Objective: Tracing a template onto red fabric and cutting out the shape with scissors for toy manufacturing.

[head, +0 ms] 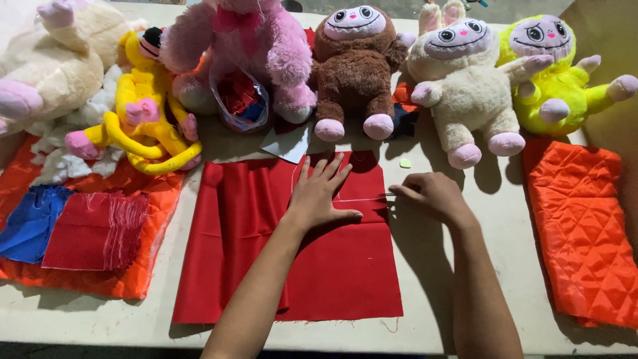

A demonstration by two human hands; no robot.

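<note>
Pressing flat, fingers spread, the left hand [319,196] pins the red cloth [292,246]; the right hand [432,196] pinches a thin tool [387,195], lying crosswise, tip toward the left hand

Bright overhead light, sharp focus, soft shadows toward the viewer, corners perhaps slightly dim.
</note>
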